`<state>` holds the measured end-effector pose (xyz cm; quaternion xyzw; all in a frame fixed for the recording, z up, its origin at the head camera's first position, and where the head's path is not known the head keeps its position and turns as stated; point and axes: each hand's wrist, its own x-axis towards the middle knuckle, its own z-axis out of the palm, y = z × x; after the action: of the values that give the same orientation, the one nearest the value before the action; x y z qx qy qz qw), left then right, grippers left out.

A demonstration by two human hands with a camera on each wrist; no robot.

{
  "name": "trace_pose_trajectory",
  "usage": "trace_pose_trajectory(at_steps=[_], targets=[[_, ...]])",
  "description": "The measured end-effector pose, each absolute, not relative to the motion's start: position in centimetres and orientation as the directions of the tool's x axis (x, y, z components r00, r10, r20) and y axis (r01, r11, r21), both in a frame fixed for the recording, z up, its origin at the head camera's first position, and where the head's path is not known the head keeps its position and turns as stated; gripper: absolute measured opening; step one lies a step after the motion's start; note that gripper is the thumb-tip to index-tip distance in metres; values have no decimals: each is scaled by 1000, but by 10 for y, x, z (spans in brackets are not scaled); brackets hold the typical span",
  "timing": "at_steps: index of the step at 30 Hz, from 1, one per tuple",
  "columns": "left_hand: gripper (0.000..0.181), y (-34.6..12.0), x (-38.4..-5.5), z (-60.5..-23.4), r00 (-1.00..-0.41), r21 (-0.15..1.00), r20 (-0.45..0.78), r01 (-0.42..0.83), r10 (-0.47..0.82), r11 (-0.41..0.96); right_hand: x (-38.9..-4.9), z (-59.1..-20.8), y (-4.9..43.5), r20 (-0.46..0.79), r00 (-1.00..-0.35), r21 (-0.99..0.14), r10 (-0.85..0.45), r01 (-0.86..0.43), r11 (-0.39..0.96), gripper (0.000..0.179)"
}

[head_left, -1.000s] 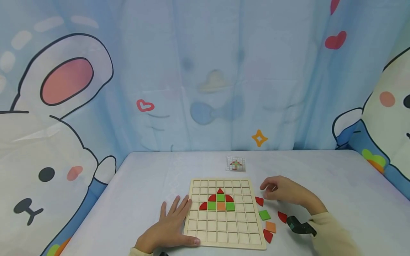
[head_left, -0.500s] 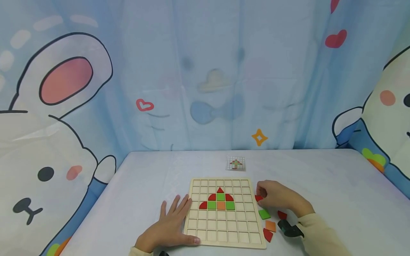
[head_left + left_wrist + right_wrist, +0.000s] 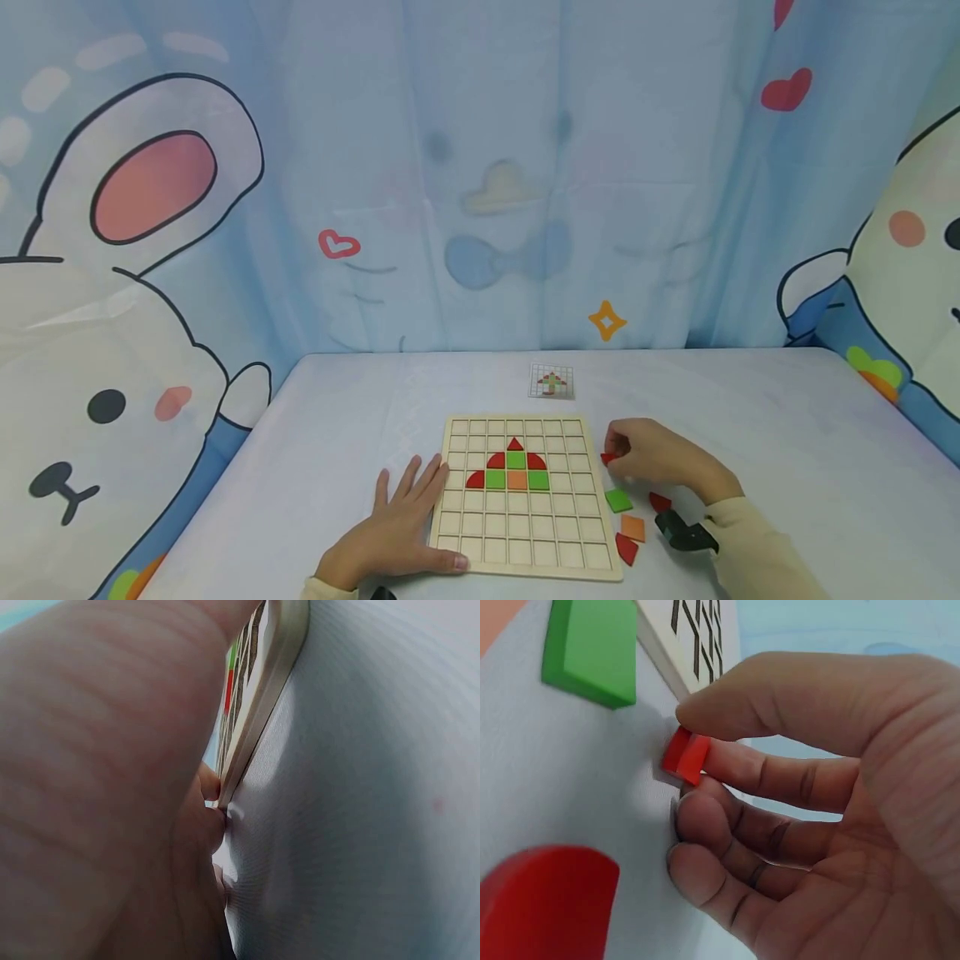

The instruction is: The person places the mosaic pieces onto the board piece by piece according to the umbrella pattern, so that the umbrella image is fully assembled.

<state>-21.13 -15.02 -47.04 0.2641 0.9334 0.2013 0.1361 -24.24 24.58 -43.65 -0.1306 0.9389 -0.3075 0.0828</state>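
Note:
My right hand [image 3: 663,454] is at the right edge of the wooden grid board [image 3: 525,533]. Between thumb and index finger it pinches a red quarter-circle tile [image 3: 686,754], largely covered by the fingers in the head view. My left hand [image 3: 397,533] rests with spread fingers along the board's left side, thumb over the near left corner. On the board, red, green and orange tiles form a stepped shape, topped by a red triangle tile [image 3: 514,445] with an orange square tile [image 3: 517,480] in its lowest row.
Right of the board lie a green square tile [image 3: 618,501], another orange square tile [image 3: 633,528] and two red quarter-circle tiles, one near the board [image 3: 626,548], the other beside the wrist camera [image 3: 682,532]. A small pattern card [image 3: 552,382] lies behind the board.
My right hand has come down and left onto the red quarter-circle tile beside the board and now pinches it, the tile slightly shifted. My left hand has stayed in place.

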Motion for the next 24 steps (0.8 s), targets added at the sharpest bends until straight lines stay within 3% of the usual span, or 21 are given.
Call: trace_pose_trajectory(at_steps=[17, 24], targets=[[126, -151, -213, -472, -821, 454, -141, 442, 553, 773, -246, -441, 259, -39, -976, -705, -215, -125, 698, 8], [126, -152, -214, -474, -823, 458, -139, 439, 550, 773, -250, -447, 251, -29, -970, -647, -240, -165, 745, 16]])
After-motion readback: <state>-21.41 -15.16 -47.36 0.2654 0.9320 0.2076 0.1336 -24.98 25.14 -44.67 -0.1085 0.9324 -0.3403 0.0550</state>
